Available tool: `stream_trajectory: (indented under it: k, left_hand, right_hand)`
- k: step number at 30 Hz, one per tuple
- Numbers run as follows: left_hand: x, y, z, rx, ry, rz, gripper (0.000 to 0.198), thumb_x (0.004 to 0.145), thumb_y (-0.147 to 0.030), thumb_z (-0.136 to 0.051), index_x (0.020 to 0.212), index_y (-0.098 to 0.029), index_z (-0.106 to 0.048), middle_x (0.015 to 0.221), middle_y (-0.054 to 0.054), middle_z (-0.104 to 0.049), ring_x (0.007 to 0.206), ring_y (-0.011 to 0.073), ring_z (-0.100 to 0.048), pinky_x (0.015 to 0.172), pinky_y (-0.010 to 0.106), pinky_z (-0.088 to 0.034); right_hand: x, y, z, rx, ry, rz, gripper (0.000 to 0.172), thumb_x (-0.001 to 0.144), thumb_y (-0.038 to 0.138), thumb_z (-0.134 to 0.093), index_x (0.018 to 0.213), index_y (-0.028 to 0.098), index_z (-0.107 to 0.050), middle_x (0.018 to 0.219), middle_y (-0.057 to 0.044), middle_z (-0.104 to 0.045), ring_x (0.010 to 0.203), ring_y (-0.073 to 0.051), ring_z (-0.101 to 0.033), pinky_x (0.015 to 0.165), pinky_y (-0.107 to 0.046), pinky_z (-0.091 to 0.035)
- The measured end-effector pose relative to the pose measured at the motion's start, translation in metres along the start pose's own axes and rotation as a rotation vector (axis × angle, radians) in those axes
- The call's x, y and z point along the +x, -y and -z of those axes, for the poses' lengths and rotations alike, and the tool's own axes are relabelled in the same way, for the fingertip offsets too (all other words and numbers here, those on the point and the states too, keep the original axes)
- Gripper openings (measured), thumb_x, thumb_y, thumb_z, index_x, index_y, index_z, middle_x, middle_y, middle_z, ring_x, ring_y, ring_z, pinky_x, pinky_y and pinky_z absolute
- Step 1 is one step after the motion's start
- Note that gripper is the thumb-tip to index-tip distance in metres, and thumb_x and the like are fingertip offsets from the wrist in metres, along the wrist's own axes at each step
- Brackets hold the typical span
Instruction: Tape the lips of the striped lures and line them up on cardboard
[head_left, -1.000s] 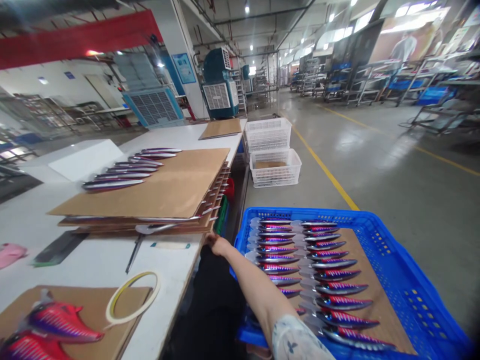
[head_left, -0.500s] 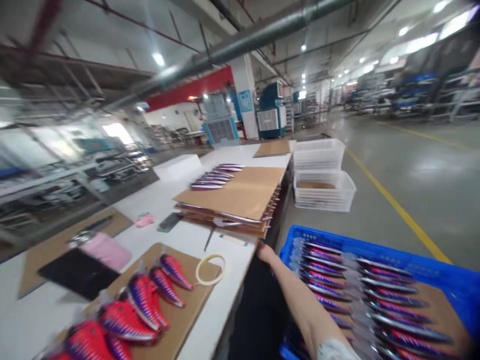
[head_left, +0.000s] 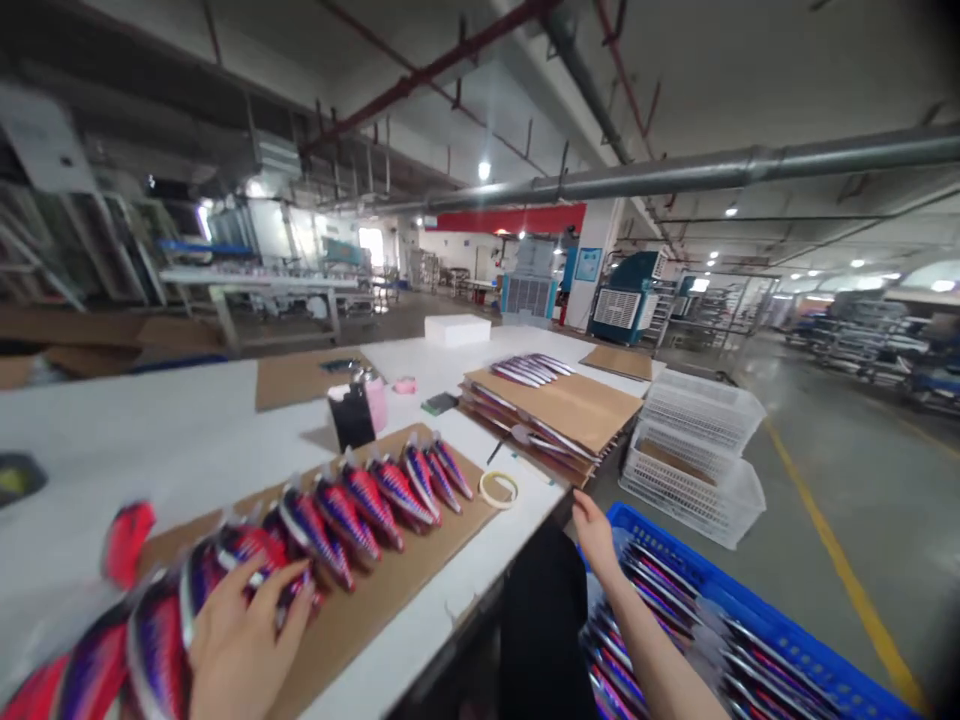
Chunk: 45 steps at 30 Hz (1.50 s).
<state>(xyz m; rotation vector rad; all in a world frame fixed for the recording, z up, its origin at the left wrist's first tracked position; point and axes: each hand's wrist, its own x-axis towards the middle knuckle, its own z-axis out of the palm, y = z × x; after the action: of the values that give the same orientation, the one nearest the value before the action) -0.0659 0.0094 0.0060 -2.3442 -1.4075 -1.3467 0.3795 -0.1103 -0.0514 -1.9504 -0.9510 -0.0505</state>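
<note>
My left hand (head_left: 240, 645) lies with fingers spread on a red and purple fishing lure (head_left: 225, 570) at the near end of a cardboard sheet (head_left: 390, 590) on the white table (head_left: 187, 440). Several more such lures (head_left: 375, 495) stand in a row along that sheet. My right hand (head_left: 596, 540) reaches out past the table's edge to the rim of a blue crate (head_left: 757, 610); its fingers point forward, slightly bent, with nothing visibly in them. The crate holds rows of slim purple lures (head_left: 675, 610).
A roll of tape (head_left: 499, 489) lies by the cardboard. Farther along sits a stack of cardboard sheets (head_left: 562, 405) with lures on top. White baskets (head_left: 697, 440) stand on the floor beside the table. A dark box and pink cup (head_left: 356, 410) stand mid-table.
The view has swung left and up. My left hand has come into view on the lures. My right hand has left the table edge and now sits at the blue crate's rim.
</note>
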Motion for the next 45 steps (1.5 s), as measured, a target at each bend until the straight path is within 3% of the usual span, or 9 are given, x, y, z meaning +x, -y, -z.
stream_trajectory:
  k: [4,7,16,25,34,37,40,43,45]
  left_hand:
    - [-0.006,-0.008,0.0,-0.019,-0.014,-0.001,0.033,0.089,-0.035,-0.039,0.092,-0.015,-0.065,0.115,0.018,-0.05,0.111,0.0356,-0.047,0.098,0.055,-0.036]
    - [-0.009,-0.005,-0.001,-0.074,0.02,0.04,0.029,0.089,-0.034,-0.042,0.095,-0.017,-0.065,0.112,0.014,-0.055,0.109,0.0312,-0.049,0.098,0.049,-0.038]
    - [-0.014,0.002,0.007,-0.208,0.013,0.048,0.025,0.089,-0.03,-0.041,0.093,-0.018,-0.062,0.101,0.009,-0.061,0.098,0.0259,-0.056,0.093,0.042,-0.042]
    - [-0.014,-0.001,-0.001,-0.287,0.047,0.062,0.023,0.089,-0.034,-0.041,0.089,-0.023,-0.061,0.095,0.005,-0.064,0.091,0.0238,-0.058,0.084,0.038,-0.045]
    - [-0.016,-0.007,0.003,-0.291,0.021,0.022,0.022,0.089,-0.034,-0.044,0.086,-0.026,-0.063,0.09,0.003,-0.066,0.087,0.0224,-0.063,0.077,0.035,-0.052]
    - [-0.018,-0.029,0.007,-0.348,0.017,0.001,0.017,0.088,-0.033,-0.048,0.089,-0.028,-0.064,0.09,0.001,-0.067,0.085,0.0207,-0.066,0.073,0.031,-0.055]
    - [-0.021,-0.061,0.007,-0.419,0.126,-0.005,0.024,0.088,-0.028,-0.05,0.109,-0.03,-0.061,0.105,0.002,-0.066,0.097,0.0195,-0.064,0.083,0.029,-0.055]
    - [-0.017,-0.089,0.002,-0.535,0.261,0.024,0.041,0.088,-0.026,-0.052,0.128,-0.03,-0.049,0.123,0.005,-0.059,0.111,0.0199,-0.058,0.091,0.03,-0.051]
    - [-0.012,-0.097,-0.003,-0.63,0.331,0.035,0.043,0.085,-0.024,-0.056,0.127,-0.031,-0.05,0.123,0.005,-0.058,0.112,0.0202,-0.057,0.092,0.029,-0.05]
  right_hand:
    - [-0.013,0.039,0.032,-0.058,0.053,0.214,0.028,0.094,0.031,-0.051,0.117,0.016,-0.057,0.118,-0.008,-0.061,0.109,-0.022,-0.058,0.096,-0.046,-0.045]
    - [-0.012,0.069,0.035,-0.114,0.127,0.364,0.028,0.094,0.03,-0.05,0.116,0.016,-0.058,0.122,-0.009,-0.06,0.116,-0.023,-0.055,0.1,-0.047,-0.041]
    - [-0.013,0.126,-0.021,-0.31,0.302,0.628,0.023,0.091,0.03,-0.057,0.109,0.017,-0.06,0.117,-0.007,-0.061,0.109,-0.022,-0.057,0.095,-0.046,-0.045]
    - [-0.016,0.119,-0.053,-0.397,0.366,0.541,0.016,0.091,0.029,-0.058,0.095,0.015,-0.063,0.098,-0.003,-0.066,0.093,-0.018,-0.063,0.085,-0.04,-0.051]
    - [-0.015,0.128,-0.057,-0.19,0.235,0.474,0.019,0.085,0.014,-0.052,0.071,0.017,-0.065,0.072,-0.004,-0.068,0.073,-0.019,-0.066,0.075,-0.035,-0.051]
    - [-0.037,0.141,-0.042,-0.075,0.243,0.466,0.018,0.083,0.019,-0.05,0.077,0.02,-0.068,0.069,-0.004,-0.07,0.066,-0.02,-0.067,0.071,-0.03,-0.052]
    - [-0.077,0.148,-0.034,0.121,0.339,0.466,0.021,0.086,0.032,-0.049,0.084,0.021,-0.067,0.074,-0.001,-0.071,0.067,-0.016,-0.067,0.063,-0.021,-0.052]
    - [-0.116,0.149,-0.041,0.402,0.428,0.427,0.03,0.085,0.042,-0.049,0.082,0.021,-0.068,0.066,0.0,-0.068,0.059,-0.015,-0.063,0.058,-0.019,-0.05]
    - [-0.131,0.147,-0.05,0.506,0.459,0.378,0.032,0.085,0.045,-0.048,0.083,0.021,-0.069,0.063,0.0,-0.068,0.055,-0.014,-0.061,0.056,-0.019,-0.049]
